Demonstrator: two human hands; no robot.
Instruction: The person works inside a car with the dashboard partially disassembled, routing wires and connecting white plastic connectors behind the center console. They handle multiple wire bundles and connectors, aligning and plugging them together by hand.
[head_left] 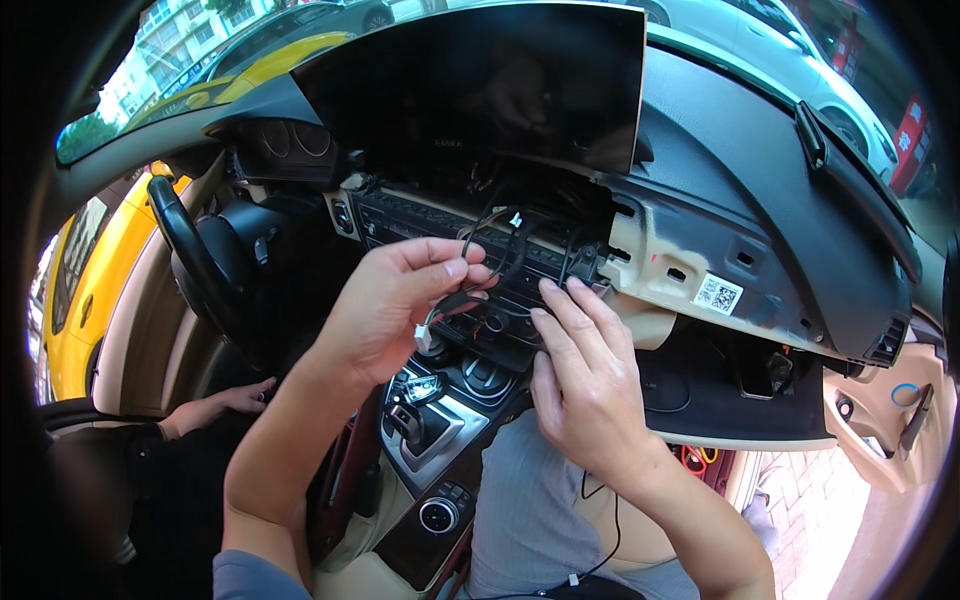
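My left hand (410, 300) pinches a bundle of thin dark wires (468, 250) in front of the centre console, with a white plug (423, 336) hanging below its fingers. A second small white plug (516, 219) is among the wires higher up. My right hand (590, 380) has its fingers extended and slightly bent over the control panel (400, 222), beside the wires; whether its fingertips touch them I cannot tell. Above both hands stands a wide dark screen (470, 90), over an open cavity of exposed wiring. A pale trim strip (655, 265) bears a printed label (717, 294).
A steering wheel (180, 235) is at left, where another person's hand (245, 398) rests low. The gear selector (408, 422) and rotary dial (438, 515) sit below. An opened glove box (720, 405) and open door (895, 410) are at right. A yellow car (85, 300) stands outside.
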